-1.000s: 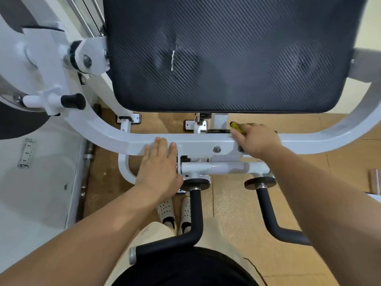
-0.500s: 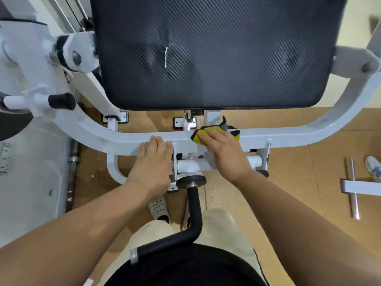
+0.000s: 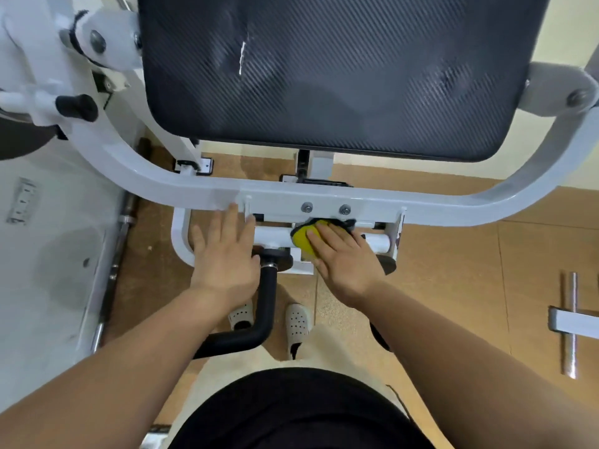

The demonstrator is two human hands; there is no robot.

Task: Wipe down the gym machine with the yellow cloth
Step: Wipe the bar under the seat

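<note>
Yellow cloth [image 3: 303,238]: pressed onto white crossbar [image 3: 377,243] of gym machine [image 3: 194,186] beneath right hand [image 3: 346,264], grip flat, unclosed. Left hand [image 3: 223,257], at cloth's 9 o'clock: grip flat, nothing held. Progress judged partial; pad [image 3: 324,76] at 12 o'clock possibly outstanding.

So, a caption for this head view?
Gym wipe-down: right hand presses yellow cloth on white tube below black pad; left hand touches frame.

two white perforated clogs [image 3: 298,319] stand on the brown floor [image 3: 453,270] beneath the fingers [image 3: 330,236]; a metal bar [image 3: 570,325] lies well to their right.
</note>
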